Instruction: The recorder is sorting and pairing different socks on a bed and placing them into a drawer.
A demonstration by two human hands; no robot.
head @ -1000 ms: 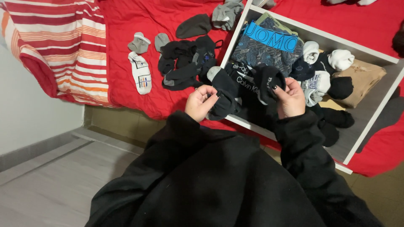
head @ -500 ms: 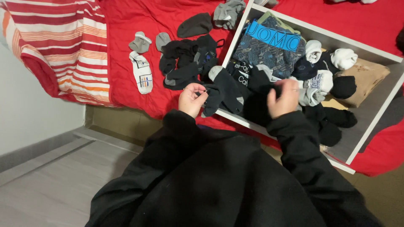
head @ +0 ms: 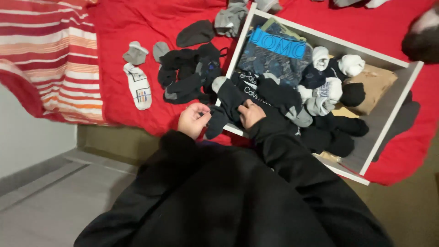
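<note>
Black sock (head: 222, 110) across drawer rim (head: 238, 48)

Black-and-grey knitted cloth sock (head: 227, 98) — soft, matt. White rectangular drawer (head: 392, 124), smooth painted wood. Red woven bedspread (head: 137, 27) — matt, slightly creased. White ribbed cotton sock (head: 139, 87), printed.

The left hand (head: 194, 120) curls over one end of a black sock (head: 227, 104), fingertips tucked out of sight, and the right hand (head: 251, 114) is half buried in the dark fabric, so neither grip shows clearly. Black sleeves hide both wrists, and the drawer (head: 388, 132) has its near corner lost behind the right one. At the bed's far edge, a grey sock (head: 230, 17) and a dark blurred shape (head: 423, 41) are cut off.
</note>
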